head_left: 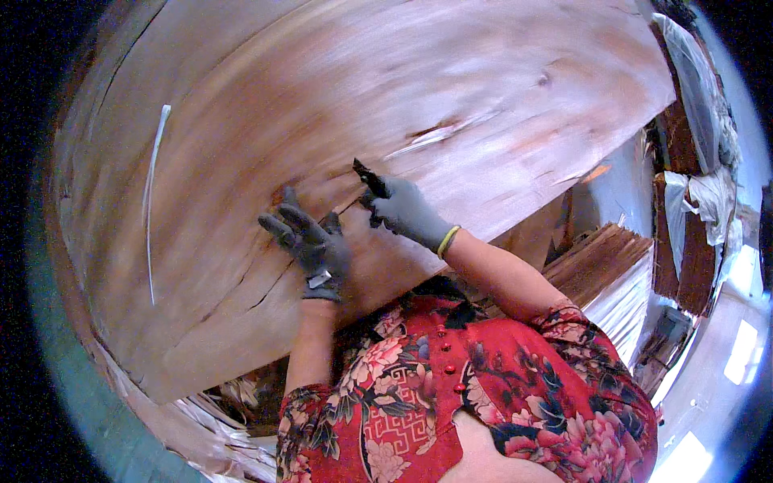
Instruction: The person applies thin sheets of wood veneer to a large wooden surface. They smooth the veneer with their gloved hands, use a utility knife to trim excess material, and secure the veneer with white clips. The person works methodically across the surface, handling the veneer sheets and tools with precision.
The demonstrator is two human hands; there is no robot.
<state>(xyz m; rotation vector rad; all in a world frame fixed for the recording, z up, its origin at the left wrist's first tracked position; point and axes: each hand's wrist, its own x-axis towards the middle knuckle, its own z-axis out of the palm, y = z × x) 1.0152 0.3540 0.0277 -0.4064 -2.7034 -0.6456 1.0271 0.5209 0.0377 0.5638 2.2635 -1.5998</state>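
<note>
A large brown wood veneer sheet (499,105) spreads out before me, with a pale torn split (435,135) and dark cracks (270,291) in it. Over its near part is my left hand (316,245), in a grey glove with darker fingers. Those fingers are spread and hold nothing; a small silvery piece (320,279) sits at the glove's wrist. Just to the right, my right hand (403,211), gloved alike, has its fingers bent together beside a crack. A dark pointed shape (366,173) juts from it; whether finger or tool is unclear. A yellow band (448,241) circles that wrist.
A long thin white strip (149,197) lies on the sheet at the left. Stacked veneer (600,262) stands at the right below the sheet's edge. Plastic-wrapped brown stacks (680,233) rise farther right. Ragged veneer edges (217,435) show at the lower left, beside greenish floor (80,394).
</note>
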